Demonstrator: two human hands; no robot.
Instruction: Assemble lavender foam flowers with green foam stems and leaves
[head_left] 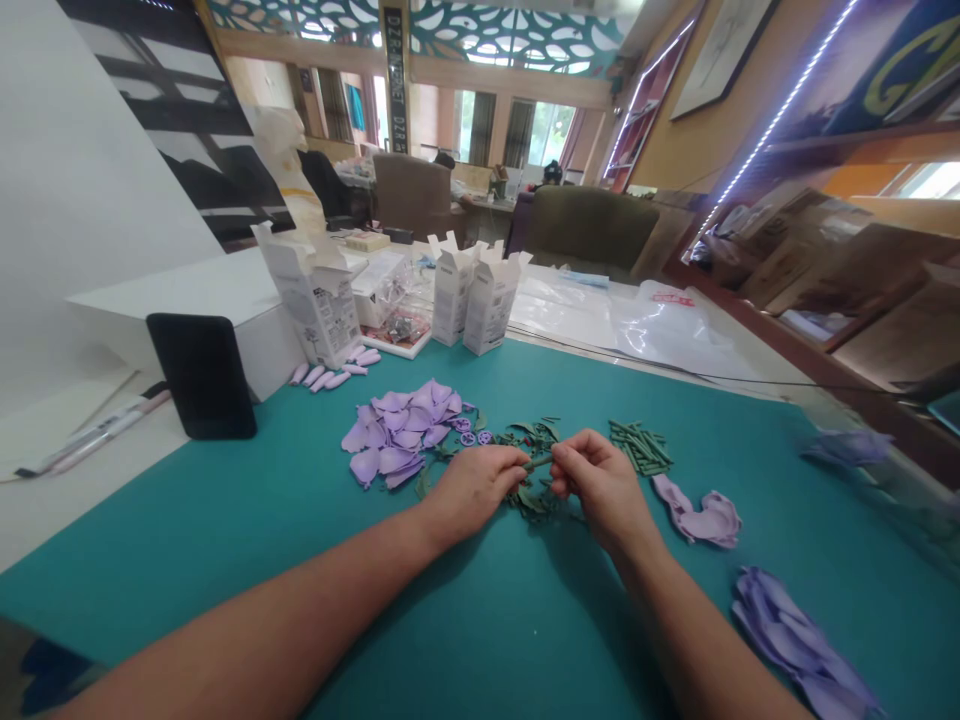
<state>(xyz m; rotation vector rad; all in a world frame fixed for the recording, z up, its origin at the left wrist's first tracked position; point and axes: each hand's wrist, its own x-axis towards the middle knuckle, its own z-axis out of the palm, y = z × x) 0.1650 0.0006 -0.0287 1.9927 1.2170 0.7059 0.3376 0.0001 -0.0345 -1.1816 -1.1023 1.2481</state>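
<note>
One green stem (538, 463), left grip (478, 486) pinching one end, right grip (602, 484) pinching the other end

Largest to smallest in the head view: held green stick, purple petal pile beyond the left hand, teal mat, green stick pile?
1. Teal mat
2. Purple petal pile
3. Green stick pile
4. Held green stick, partly hidden

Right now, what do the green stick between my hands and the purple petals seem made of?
Green stick: possibly matte plastic, judging by its even colour and straight shape, though partly hidden. Purple petals: probably thin, satin plastic; their curved edges look stiff.
</note>
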